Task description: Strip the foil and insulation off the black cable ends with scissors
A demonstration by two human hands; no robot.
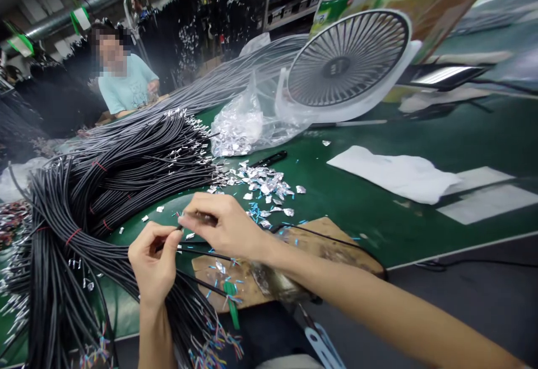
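Observation:
My left hand (154,257) pinches a black cable close to its stripped end, thumb against forefinger. Just above and to the right, my right hand (227,224) is closed at that same cable end, where thin coloured wires show at the fingertips. Something dark sits inside the curl of my right fingers; its kind is hidden. Beneath both hands lies a bundle of black cables (98,248), tied with red bands, its coloured wire ends (214,338) fanned out at the bottom. A worn wooden board (336,240) rests under my right forearm.
Foil scraps (269,181) and blue bits litter the green table (378,145). Behind them are a black-handled tool (271,159), a clear plastic bag (239,128) and a fan (344,66). White cloth (386,173) lies right. Another person (126,80) sits across the table.

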